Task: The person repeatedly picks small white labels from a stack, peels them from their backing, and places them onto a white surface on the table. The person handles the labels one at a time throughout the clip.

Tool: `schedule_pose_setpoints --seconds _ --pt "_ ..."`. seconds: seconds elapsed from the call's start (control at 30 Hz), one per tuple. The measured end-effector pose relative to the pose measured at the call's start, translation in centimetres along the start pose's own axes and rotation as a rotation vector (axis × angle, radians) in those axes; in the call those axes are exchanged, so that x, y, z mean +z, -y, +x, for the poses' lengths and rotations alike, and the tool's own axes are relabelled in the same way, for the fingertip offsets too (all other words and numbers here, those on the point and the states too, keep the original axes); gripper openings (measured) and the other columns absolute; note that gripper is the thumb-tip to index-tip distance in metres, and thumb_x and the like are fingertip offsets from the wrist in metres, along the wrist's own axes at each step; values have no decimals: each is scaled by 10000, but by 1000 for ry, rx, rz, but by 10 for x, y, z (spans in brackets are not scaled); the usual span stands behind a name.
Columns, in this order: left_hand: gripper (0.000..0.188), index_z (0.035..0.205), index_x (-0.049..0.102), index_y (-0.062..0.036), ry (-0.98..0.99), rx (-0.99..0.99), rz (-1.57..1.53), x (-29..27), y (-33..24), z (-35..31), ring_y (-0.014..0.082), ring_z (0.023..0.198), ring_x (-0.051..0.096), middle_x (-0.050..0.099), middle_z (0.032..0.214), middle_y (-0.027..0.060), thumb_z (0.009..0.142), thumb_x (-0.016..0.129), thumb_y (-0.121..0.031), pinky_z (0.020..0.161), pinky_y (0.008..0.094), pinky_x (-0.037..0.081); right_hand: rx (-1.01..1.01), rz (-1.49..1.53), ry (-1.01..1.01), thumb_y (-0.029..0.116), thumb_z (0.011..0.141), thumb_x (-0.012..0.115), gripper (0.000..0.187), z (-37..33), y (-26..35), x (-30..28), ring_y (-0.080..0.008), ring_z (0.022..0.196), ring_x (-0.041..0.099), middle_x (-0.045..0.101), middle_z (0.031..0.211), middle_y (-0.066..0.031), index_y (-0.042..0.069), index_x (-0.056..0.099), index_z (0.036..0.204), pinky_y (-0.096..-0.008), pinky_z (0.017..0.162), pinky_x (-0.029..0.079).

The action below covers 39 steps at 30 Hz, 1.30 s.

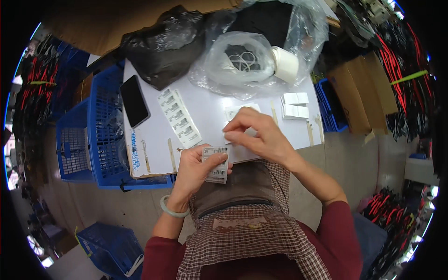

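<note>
My left hand is at the table's near edge, its thumb pressed over a small strip of white barcode labels. Up and to the right of it, my right hand has thumb and index finger pinched together. A small pale bit shows at those fingertips, too small to name. Partly covered by the right hand, a white printed card or label lies on the white tabletop. A long sheet of barcode labels rests farther left, beyond the left hand.
A black phone lies at the table's left. Small white stacks sit at the right. Behind are a black plastic bag, a clear bag with white cord and a white roll. Blue baskets and a cardboard box flank the table.
</note>
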<state>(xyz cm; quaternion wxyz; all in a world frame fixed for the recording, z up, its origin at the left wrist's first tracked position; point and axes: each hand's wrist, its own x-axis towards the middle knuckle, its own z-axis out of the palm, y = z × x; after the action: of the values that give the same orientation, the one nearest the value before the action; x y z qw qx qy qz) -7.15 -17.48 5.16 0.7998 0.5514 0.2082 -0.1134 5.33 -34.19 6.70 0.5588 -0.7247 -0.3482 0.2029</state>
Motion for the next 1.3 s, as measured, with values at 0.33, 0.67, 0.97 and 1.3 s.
schedule_pose_setpoints --seconds 0.33,0.67,0.97,1.3 --pt "105 903 697 18 12 63 163 6 12 9 92 680 676 726 762 90 873 735 -76 595 222 526 372 554 274 197 884 710 219 -14 -39 -4 -58 610 492 582 676 24 6 673 784 -239 557 377" --pt "202 1082 649 18 -121 283 282 25 34 4 95 761 678 740 884 96 893 699 -34 641 231 525 609 642 192 215 896 709 231 -34 -47 2 -50 592 498 595 688 23 2 686 811 -209 560 403" --pt "198 1112 568 57 -41 124 198 33 33 0 132 817 691 717 930 137 929 633 21 708 247 564 88 74 -134 17 767 758 163 -68 -39 5 -207 990 564 575 1110 -82 27 653 891 -295 783 484" --pt "158 954 661 69 -50 -84 373 -9 14 39 142 648 671 694 756 120 946 601 -77 619 247 556 484 183 -133 41 858 694 73 -25 -38 -24 -68 662 575 647 719 -43 -11 642 857 -235 589 449"
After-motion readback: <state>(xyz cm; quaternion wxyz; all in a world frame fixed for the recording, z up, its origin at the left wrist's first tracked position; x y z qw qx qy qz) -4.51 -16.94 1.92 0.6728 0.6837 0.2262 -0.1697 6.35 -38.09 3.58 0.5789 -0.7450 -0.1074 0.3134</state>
